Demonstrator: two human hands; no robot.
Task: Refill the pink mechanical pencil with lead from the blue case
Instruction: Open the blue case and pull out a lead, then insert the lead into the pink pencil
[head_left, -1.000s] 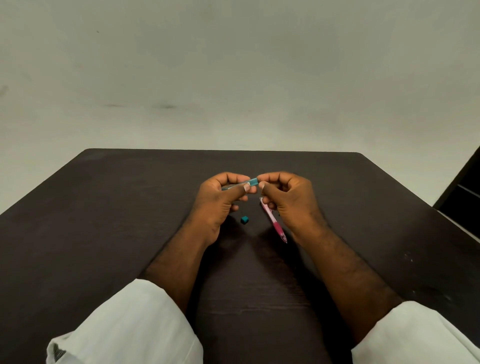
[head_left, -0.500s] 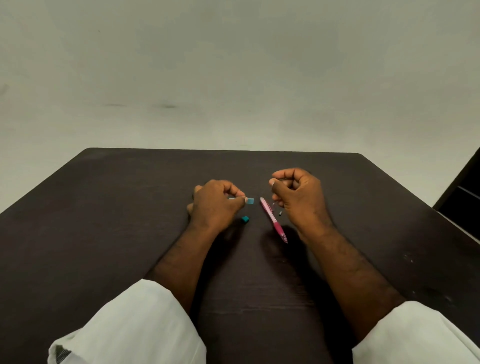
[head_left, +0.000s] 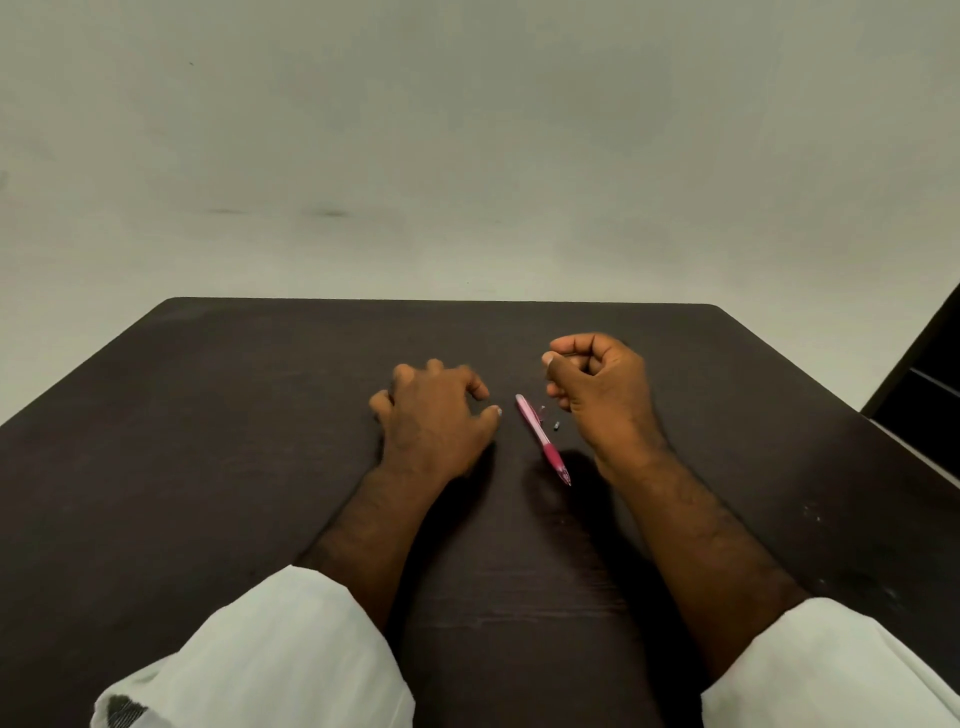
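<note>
Resting palm-down on the dark bench (head_left: 208, 415), left hand (head_left: 436, 421) has fingers loosely bent and spread, thumb apart from forefinger, nothing visibly gripped. No blue case in sight anywhere; could be hidden under that hand, cannot tell. Just right of it the pink mechanical pencil (head_left: 543, 440) lies flat on the bench between the two hands, touched by neither, tip end toward the person. Two tiny loose bits (head_left: 557, 425) sit just beside its far end, apart from it. They are likely its cap pieces but too small to be sure, so the pencil looks opened for filling. Right hand (head_left: 602, 400) is raised off the bench, fingers curled in, thumb pressed to forefinger tip like a pinch. A lead would be too thin to show, so cannot tell if one is held. Judgement: roughly mid-task. Opening seems done; feeding lead into the pencil, refitting the bits and closing the case seem left.
</note>
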